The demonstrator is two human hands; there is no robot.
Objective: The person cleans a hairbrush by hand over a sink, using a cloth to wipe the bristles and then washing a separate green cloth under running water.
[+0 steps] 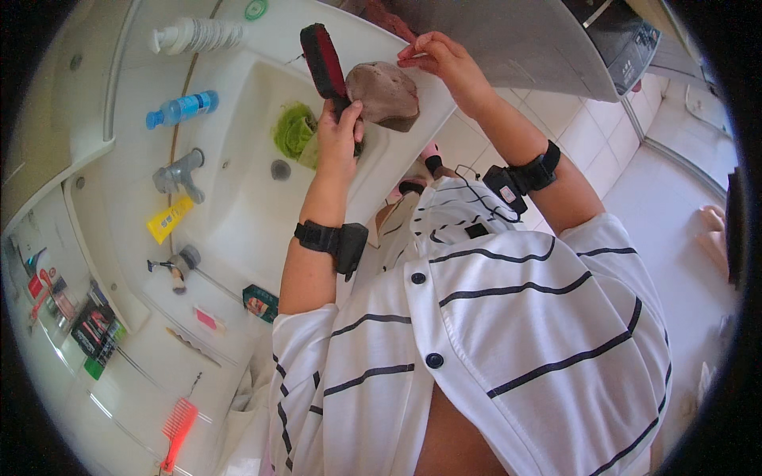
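Observation:
My left hand [339, 140] grips the handle of a black brush with a dark red face [324, 62], held upward over the sink's edge. Right beside the brush and my left thumb is a rounded grey-brown lump [382, 92]; its material is unclear, and I cannot tell whether it is held or rests on the sink rim. My right hand [440, 62] is at the lump's far side, thumb and fingertips close together near its edge. Whether anything small is between those fingertips cannot be made out. Under my left hand, a crumpled green cloth [294, 128] lies in the white sink basin [238, 196].
Along the sink's back ledge are a white pump bottle [196, 37], a blue bottle [181, 109], the faucet [181, 172], a yellow tube [170, 220] and a razor [159, 265]. A coral comb [178, 431] hangs lower left. A grey appliance [524, 47] stands beyond my right hand.

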